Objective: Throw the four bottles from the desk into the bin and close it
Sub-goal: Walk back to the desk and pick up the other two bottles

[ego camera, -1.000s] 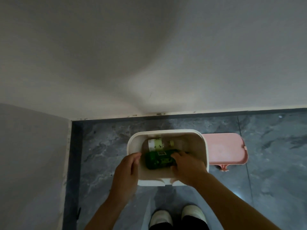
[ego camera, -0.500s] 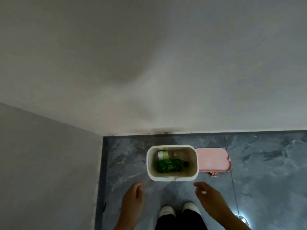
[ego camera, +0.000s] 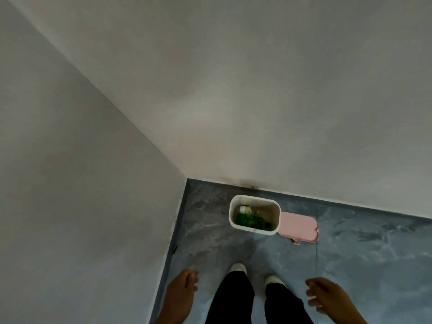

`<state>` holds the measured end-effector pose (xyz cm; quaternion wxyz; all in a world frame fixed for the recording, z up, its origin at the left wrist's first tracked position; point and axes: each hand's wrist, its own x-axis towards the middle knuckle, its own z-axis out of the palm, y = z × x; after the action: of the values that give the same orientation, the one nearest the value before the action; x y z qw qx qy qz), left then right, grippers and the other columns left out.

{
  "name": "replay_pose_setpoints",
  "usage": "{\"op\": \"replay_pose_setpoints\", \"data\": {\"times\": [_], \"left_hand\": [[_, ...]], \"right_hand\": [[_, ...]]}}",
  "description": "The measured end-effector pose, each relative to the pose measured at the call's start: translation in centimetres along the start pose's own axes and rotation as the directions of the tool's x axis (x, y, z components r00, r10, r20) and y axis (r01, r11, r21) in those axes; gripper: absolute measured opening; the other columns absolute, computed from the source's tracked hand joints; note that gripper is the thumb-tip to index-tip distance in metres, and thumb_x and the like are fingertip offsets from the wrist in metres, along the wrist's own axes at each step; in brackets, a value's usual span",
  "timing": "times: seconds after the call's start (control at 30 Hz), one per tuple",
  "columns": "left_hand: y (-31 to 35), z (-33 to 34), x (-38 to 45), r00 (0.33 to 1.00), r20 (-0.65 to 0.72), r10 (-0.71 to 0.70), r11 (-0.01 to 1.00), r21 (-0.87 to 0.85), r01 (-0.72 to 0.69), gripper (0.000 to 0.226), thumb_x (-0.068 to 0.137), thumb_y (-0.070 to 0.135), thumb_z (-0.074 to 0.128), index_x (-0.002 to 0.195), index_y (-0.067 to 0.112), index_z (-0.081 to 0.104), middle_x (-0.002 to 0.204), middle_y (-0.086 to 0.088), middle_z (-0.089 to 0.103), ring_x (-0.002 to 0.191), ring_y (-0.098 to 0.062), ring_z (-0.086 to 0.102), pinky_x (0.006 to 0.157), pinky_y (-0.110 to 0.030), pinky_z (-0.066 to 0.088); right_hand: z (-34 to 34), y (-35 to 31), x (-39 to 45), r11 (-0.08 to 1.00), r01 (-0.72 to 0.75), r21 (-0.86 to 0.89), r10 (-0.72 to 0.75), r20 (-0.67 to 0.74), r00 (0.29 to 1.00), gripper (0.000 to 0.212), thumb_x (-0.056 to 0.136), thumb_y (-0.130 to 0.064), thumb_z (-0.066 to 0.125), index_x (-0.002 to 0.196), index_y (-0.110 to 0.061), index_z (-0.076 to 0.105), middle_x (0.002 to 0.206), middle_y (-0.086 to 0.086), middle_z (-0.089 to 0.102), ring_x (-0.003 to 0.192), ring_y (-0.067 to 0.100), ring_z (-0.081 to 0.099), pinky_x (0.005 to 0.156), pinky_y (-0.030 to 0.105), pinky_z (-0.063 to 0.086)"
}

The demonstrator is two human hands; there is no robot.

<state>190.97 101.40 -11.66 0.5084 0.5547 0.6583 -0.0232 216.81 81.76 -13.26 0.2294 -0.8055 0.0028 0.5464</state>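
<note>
I see a white bin, pink lid, green bottle inside, a white-labelled bottle beside it. Floor grey marbled tile. Walls plain off-white. Trousers black.

Head view, steeply downward from standing height onto floor.

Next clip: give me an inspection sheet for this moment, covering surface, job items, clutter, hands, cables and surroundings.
Surface: grey marbled floor; no desk in view.
Job's things: white bin open, green bottle and white-labelled bottle inside; pink lid lying beside it on the floor.
Clutter: nothing seen.
Hands: left hand and right hand empty, open, away from the bin.
Cables: nothing seen.
Surroundings: room corner, pale walls; person's shoes below.
</note>
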Motion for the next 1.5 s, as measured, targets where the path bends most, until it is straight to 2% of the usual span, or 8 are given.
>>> {"op": "replay_pose_setpoints", "data": {"times": [0.37,0.53,0.8,1.07,1.23,1.37,1.43,1.5], "left_hand": [[-11.5,3.1,-14.8,0.931,-0.199,-0.305,0.915,-0.333,0.228,0.025,0.094,0.006,0.042,0.105,-0.008,0.061,0.09,-0.018,0.06,0.072,-0.027,0.053,0.047,-0.006,0.044],[-16.8,3.5,-20.0,0.852,-0.191,-0.487,0.787,-0.519,0.333,0.024,0.093,0.002,0.045,0.102,-0.012,0.061,0.089,-0.021,0.059,0.077,-0.028,0.051,0.064,-0.029,0.043],[-23.5,3.2,-24.4,0.738,-0.117,-0.665,0.589,-0.69,0.421,0.024,0.093,0.008,0.047,0.101,-0.008,0.063,0.076,-0.014,0.06,0.066,-0.025,0.053,0.069,-0.03,0.039],[-24.2,3.5,-25.5,0.683,-0.212,-0.699,0.537,-0.786,0.306,0.02,0.092,0.007,0.046,0.095,-0.004,0.063,0.077,-0.012,0.062,0.066,-0.021,0.056,0.054,-0.024,0.042],[-23.8,5.2,-26.0,0.617,-0.201,-0.761,0.474,-0.821,0.318,0.022,0.093,0.009,0.046,0.099,-0.004,0.063,0.083,-0.015,0.065,0.067,-0.023,0.06,0.058,-0.029,0.046],[-22.1,7.8,-27.6,0.542,-0.204,-0.816,0.454,-0.805,0.381,0.024,0.092,0.015,0.048,0.092,0.0,0.066,0.092,-0.023,0.071,0.09,-0.035,0.066,0.081,-0.042,0.05],[-21.0,9.4,-28.5,0.497,-0.222,-0.839,0.453,-0.792,0.41,0.026,0.092,0.016,0.049,0.086,0.0,0.068,0.088,-0.025,0.071,0.088,-0.035,0.067,0.077,-0.04,0.048],[-19.8,10.7,-29.5,0.446,-0.2,-0.872,0.393,-0.829,0.397,0.026,0.092,0.014,0.049,0.086,-0.001,0.069,0.085,-0.024,0.071,0.082,-0.033,0.066,0.072,-0.036,0.043]], "right_hand": [[-5.3,0.3,-4.6,0.957,0.086,-0.275,-0.059,0.107,0.993,0.017,0.093,-0.008,0.048,0.081,-0.003,0.059,0.073,0.015,0.061,0.064,0.027,0.056,0.055,0.027,0.039],[-2.1,-3.1,-6.0,0.911,0.17,-0.376,-0.093,0.214,0.972,0.019,0.095,-0.008,0.044,0.083,-0.004,0.059,0.077,0.014,0.061,0.064,0.023,0.056,0.057,0.027,0.042],[5.2,-4.8,-6.6,0.75,0.27,-0.604,-0.115,0.283,0.952,0.023,0.094,-0.009,0.046,0.101,0.006,0.062,0.083,0.018,0.062,0.067,0.026,0.056,0.057,0.028,0.04],[6.9,-5.7,-7.0,0.642,0.287,-0.711,-0.107,0.288,0.952,0.017,0.093,-0.004,0.045,0.089,0.004,0.059,0.071,0.015,0.059,0.061,0.026,0.052,0.056,0.027,0.037],[8.7,-10.2,-6.3,0.516,0.351,-0.782,-0.102,0.351,0.931,0.02,0.094,-0.004,0.044,0.096,0.009,0.06,0.077,0.019,0.061,0.068,0.03,0.054,0.057,0.03,0.038],[12.6,-14.4,-6.9,0.42,0.457,-0.784,-0.117,0.452,0.884,0.019,0.093,0.001,0.043,0.093,0.01,0.06,0.065,0.014,0.055,0.055,0.026,0.049,0.047,0.023,0.042],[15.4,-16.0,-7.5,0.399,0.496,-0.772,-0.103,0.499,0.86,0.016,0.093,0.003,0.043,0.087,0.006,0.057,0.062,0.011,0.051,0.045,0.02,0.053,0.033,0.011,0.04],[18.2,-16.7,-7.8,0.351,0.529,-0.773,-0.075,0.54,0.838,0.017,0.095,-0.002,0.042,0.092,0.003,0.058,0.065,0.011,0.052,0.042,0.013,0.056,0.04,0.016,0.044]]}}
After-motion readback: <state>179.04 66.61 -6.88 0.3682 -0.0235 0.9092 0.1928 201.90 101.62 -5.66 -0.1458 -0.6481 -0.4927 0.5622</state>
